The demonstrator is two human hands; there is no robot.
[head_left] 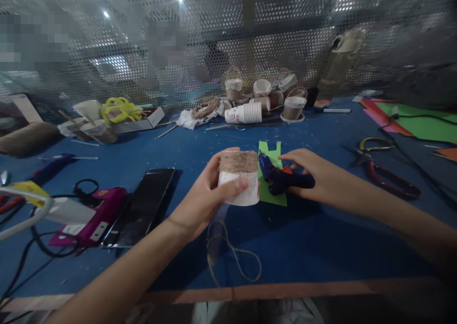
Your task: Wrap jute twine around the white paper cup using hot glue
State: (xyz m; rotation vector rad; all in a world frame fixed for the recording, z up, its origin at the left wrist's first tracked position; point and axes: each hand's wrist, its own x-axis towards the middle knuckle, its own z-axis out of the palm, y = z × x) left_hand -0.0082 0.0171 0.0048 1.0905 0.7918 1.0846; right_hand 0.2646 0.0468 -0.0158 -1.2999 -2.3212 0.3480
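Left: dark phone (pixel 148 202) lying flat. Your left hand (pixel 207 191) clamped round a white paper cup (pixel 251 193), twine band (pixel 238 162) about its upper part, above the blue table (pixel 339 252). Loose twine (pixel 246 251) loops below. Blue glue gun (pixel 277 180) over green paper (pixel 273 198); your right hand (pixel 311 171) curves about its handle, grip unclear. Far right: pliers (pixel 383 171).

A round white paper cup (pixel 250 193), its twelve-o'clock half wrapped in coarse brown twine (pixel 238 162), sits near a dark-blue plastic glue gun (pixel 277 180) at three o'clock, while a thin, loose brown twine loop (pixel 260 267) trails at six.
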